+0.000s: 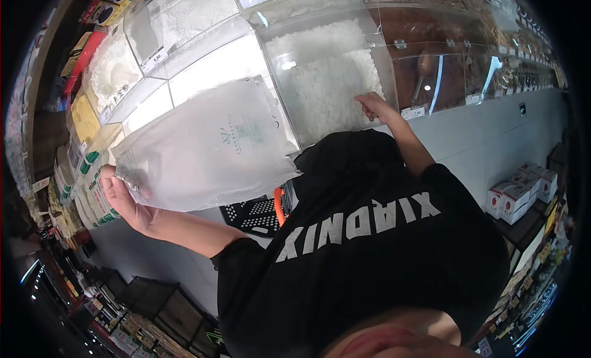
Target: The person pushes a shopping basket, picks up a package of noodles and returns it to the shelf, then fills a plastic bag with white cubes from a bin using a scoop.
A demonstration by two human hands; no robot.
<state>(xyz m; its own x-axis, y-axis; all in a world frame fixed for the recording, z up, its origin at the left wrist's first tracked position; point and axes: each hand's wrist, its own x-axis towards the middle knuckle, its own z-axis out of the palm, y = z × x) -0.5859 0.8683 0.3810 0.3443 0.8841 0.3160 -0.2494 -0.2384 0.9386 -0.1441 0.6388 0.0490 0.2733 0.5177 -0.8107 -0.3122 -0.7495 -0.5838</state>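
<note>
My left hand (126, 201) is raised at the left and grips the corner of a frosted white plastic bag (209, 149) with a small printed logo. The bag hangs flat in front of the bulk bins. My right hand (374, 106) reaches forward and rests with curled fingers on the front of a clear bin (326, 81) filled with white grains. I cannot tell whether it grips a lid or handle. My black T-shirt with white lettering (363, 247) fills the lower middle of the view.
More clear bins hold white goods (178, 19) at the left and brown goods (431, 63) at the right, with price tags along their fronts. A black basket with an orange handle (265, 213) sits below the bag. White boxes (517, 198) stand on a low shelf at the right. Packaged goods (86, 149) line the left.
</note>
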